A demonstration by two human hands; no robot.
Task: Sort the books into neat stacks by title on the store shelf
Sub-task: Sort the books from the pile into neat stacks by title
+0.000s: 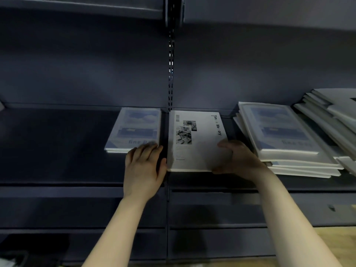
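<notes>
The right hand (238, 160) grips the white book's (194, 139) near right corner, thumb on the cover, while the left hand (143, 166) lies flat, fingers straight, against its left edge, probably squaring it on the shelf (57, 143). A blue book (134, 128) lies just beyond the left hand; the unsorted pile (279, 130) sits right of the right hand.

The white book (194, 139) in the middle is showing "Tim & Me ory" down its right edge, with some letters washed out. The blue-covered book (134, 130) left of it is reading roughly "One D…", which is pretty blurry. The small print isn't coming through at all.
</notes>
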